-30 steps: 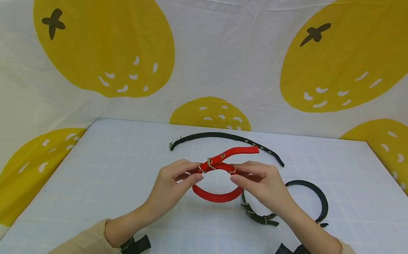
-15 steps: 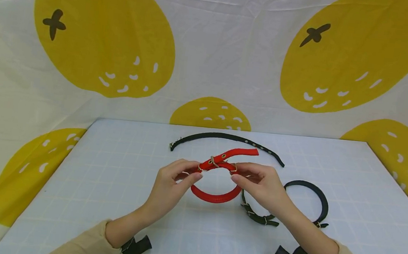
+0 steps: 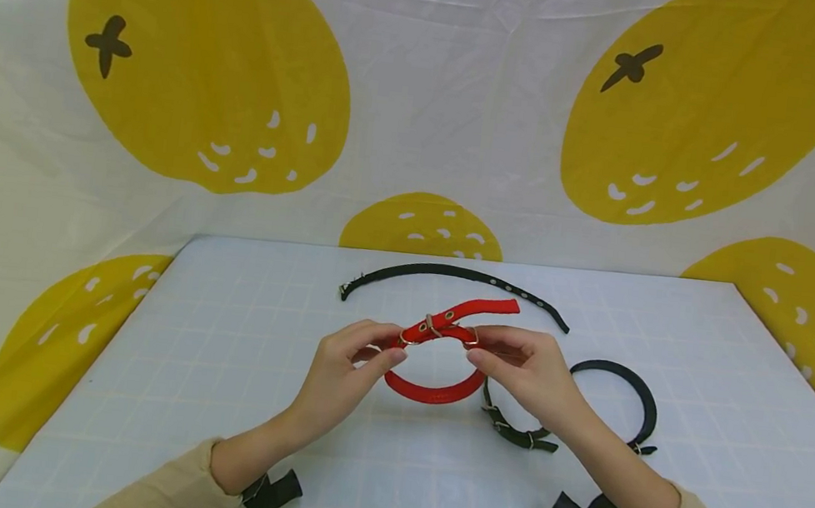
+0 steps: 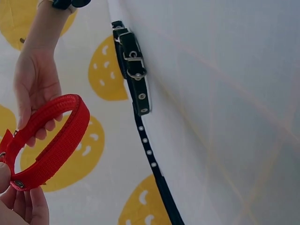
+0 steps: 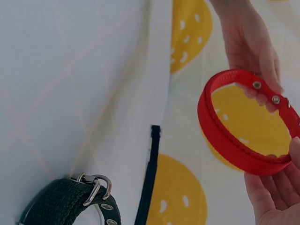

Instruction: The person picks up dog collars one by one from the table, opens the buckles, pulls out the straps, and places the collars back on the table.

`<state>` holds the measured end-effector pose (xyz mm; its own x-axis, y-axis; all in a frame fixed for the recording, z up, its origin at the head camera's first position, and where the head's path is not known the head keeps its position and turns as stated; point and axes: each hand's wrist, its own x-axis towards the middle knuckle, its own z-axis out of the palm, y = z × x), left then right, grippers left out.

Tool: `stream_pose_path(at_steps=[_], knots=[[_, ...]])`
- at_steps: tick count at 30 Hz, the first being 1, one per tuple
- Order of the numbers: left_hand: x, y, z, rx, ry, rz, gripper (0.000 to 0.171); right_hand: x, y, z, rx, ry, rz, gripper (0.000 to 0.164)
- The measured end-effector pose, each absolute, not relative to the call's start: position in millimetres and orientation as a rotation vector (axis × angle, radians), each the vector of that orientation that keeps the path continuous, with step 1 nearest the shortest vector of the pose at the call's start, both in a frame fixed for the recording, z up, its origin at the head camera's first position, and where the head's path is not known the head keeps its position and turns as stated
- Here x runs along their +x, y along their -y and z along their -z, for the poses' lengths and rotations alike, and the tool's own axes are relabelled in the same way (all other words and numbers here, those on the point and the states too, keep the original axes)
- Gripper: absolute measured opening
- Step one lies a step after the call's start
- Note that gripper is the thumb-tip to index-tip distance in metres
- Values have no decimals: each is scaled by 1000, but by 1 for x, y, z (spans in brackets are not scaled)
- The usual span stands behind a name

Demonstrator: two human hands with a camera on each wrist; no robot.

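Observation:
A red buckled collar (image 3: 432, 394) is held up over the table in a loop, its pointed-away free end sticking out to the right beyond a metal buckle. My left hand (image 3: 343, 368) pinches the loop's left side between thumb and fingers, beside a metal ring. On the opposite side, my right hand (image 3: 533, 373) pinches the collar at another ring. The left wrist view shows the red collar (image 4: 70, 136) edge-on, stretched between both hands. Metal eyelets line the red collar (image 5: 234, 150) in the right wrist view.
A black collar (image 3: 443, 271) lies unfastened in an arc at the table's back. Right of centre, a dark green collar (image 3: 511, 433) and a black collar (image 3: 650, 407) lie looped, partly behind my right arm. The white checked table (image 3: 161, 360) meets a fruit-print cloth (image 3: 462, 109).
The buckle has shifted rightward along the red strap, and an eyelet now shows left of it. The strap's free end sits slightly lower. Both hands keep their pinch almost in place.

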<state>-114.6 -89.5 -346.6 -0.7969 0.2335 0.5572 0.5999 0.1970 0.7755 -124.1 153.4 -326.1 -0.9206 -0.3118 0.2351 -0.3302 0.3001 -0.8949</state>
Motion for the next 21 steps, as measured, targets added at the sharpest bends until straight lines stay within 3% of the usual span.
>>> stream_pose_path(at_steps=[21], knots=[[-114,90,346,-851,2324,1526,42,-123,-161,326,472,2542,-1780,35]])
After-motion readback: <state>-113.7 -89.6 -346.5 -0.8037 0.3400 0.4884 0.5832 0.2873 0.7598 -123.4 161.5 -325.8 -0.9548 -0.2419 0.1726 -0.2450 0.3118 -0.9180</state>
